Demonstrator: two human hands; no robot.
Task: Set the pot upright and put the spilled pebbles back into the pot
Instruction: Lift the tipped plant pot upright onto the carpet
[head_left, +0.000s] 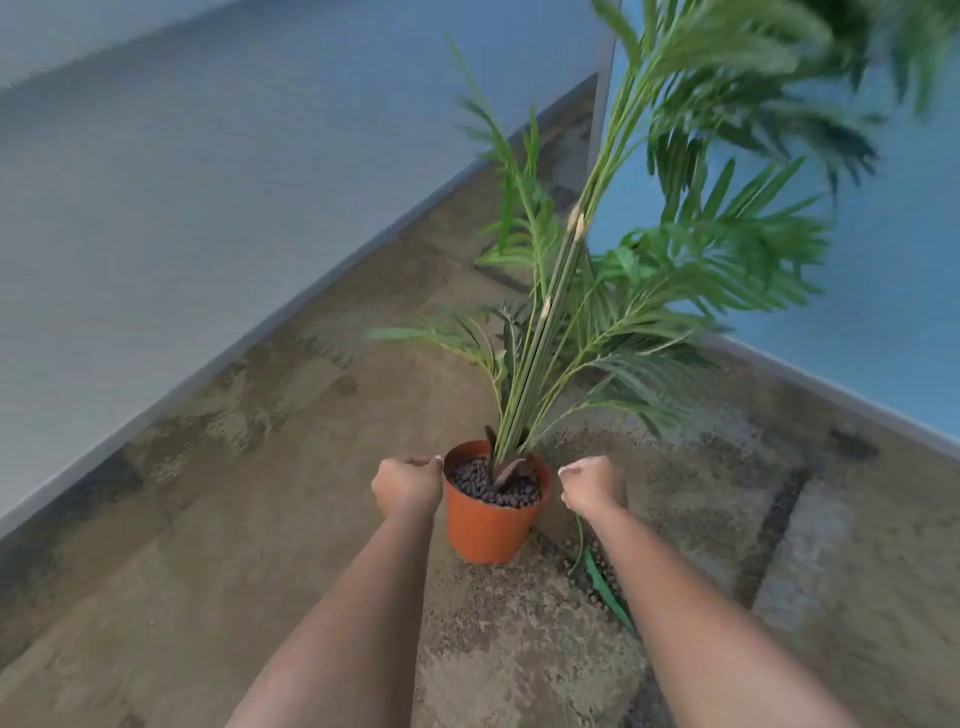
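An orange plastic pot stands upright on the carpet, slightly tilted, filled with dark pebbles. A tall green palm plant rises from it, its upper fronds blurred. My left hand is curled against the pot's left rim, thumb tip touching it. My right hand is a closed fist just right of the pot, a small gap apart. Spilled pebbles lie scattered on the carpet beside my right forearm. I cannot see whether either fist holds pebbles.
A loose green frond lies on the floor under my right forearm. A grey wall runs along the left and a blue wall stands at the right. Patterned brown carpet surrounds the pot.
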